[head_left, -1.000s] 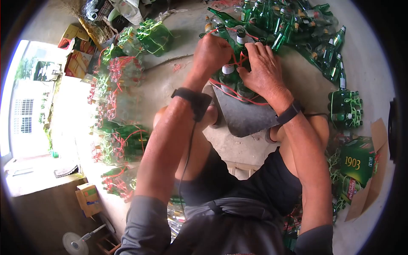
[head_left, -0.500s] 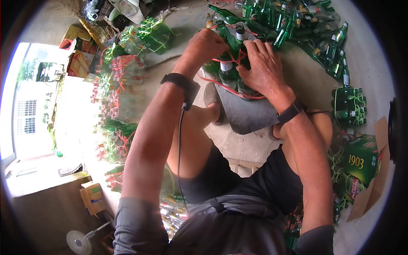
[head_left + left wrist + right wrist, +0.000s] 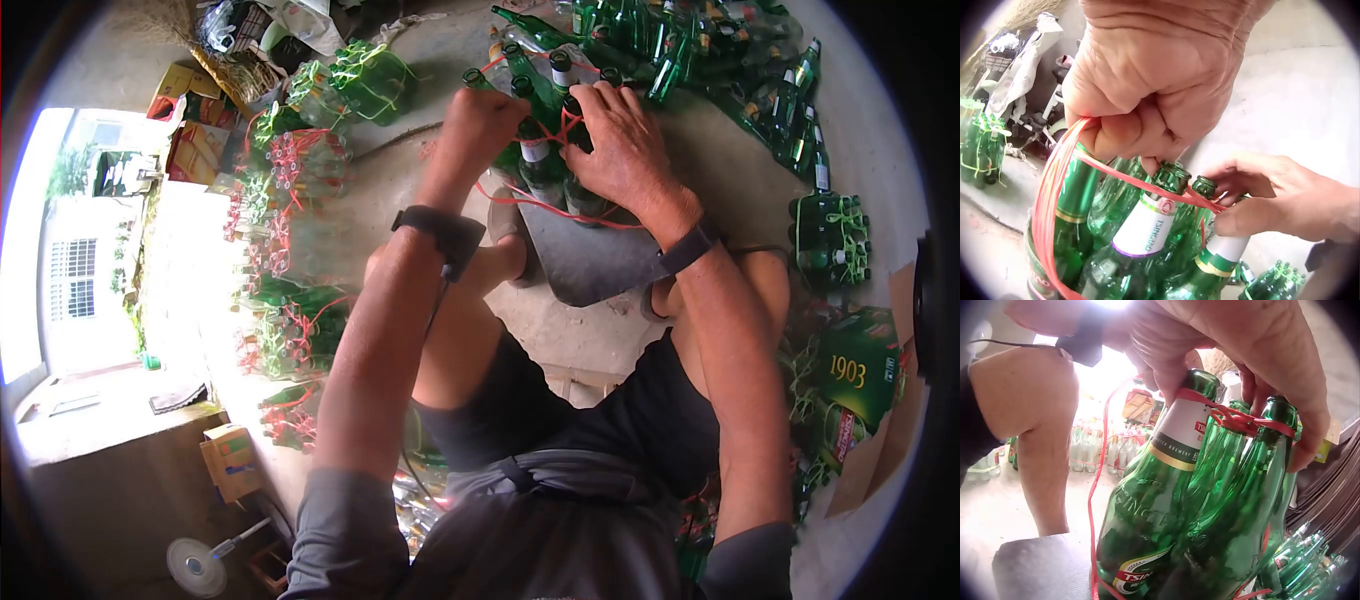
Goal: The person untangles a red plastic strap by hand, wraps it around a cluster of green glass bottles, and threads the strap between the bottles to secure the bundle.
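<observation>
A bundle of green beer bottles (image 3: 540, 175) stands upright, with red plastic twine (image 3: 1047, 206) around it and across the necks. My left hand (image 3: 475, 125) grips strands of the twine in curled fingers, at the left side of the bundle just above the bottle tops. My right hand (image 3: 625, 140) holds a bottle neck on the bundle's right side, its thumb (image 3: 1241, 219) beside the crossed twine. In the right wrist view, the twine runs around the necks under this hand, close below the mouth of a labelled bottle (image 3: 1147, 506).
The bundle stands on a dark board (image 3: 590, 265) between my knees. Loose green bottles (image 3: 690, 50) lie heaped at the back right. Tied bottle bundles (image 3: 365, 80) line the left, with another bundle (image 3: 830, 240) at right. A green carton (image 3: 858, 360) is near my right elbow.
My left hand has shifted left from the middle of the bundle, drawing the twine with it, and lowered slightly at the end. The right hand keeps its place on the necks.
</observation>
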A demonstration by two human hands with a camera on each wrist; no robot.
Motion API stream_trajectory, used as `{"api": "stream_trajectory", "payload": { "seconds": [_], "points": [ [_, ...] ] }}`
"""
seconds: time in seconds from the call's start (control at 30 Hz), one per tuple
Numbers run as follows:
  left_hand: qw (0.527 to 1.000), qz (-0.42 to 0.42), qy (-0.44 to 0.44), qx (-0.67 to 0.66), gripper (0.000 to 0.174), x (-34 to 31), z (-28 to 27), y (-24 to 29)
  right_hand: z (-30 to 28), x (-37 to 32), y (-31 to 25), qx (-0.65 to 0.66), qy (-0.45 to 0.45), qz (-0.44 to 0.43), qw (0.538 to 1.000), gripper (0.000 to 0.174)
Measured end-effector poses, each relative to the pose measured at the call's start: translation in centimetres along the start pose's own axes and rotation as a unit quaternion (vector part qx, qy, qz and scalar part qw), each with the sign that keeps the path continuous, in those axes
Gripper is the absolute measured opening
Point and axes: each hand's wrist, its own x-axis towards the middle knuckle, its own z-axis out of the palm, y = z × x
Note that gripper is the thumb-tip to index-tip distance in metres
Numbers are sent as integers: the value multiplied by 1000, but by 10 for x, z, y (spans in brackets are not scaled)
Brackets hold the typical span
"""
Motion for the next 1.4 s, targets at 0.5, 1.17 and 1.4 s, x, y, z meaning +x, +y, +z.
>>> {"api": "stream_trajectory", "payload": {
  "seconds": [0.5,1.17,1.4],
  "points": [
    [992,21,56,-114,29,-28,12,-26,-1,1,2,16,1,4,1000,58],
    [989,-50,137,-6,24,-36,28,-12,10,1,11,23,46,-24,998,55],
    [962,-53,252,-89,23,-56,50,2,0,-3,7,27,55,-37,997,60]
  ]
}}
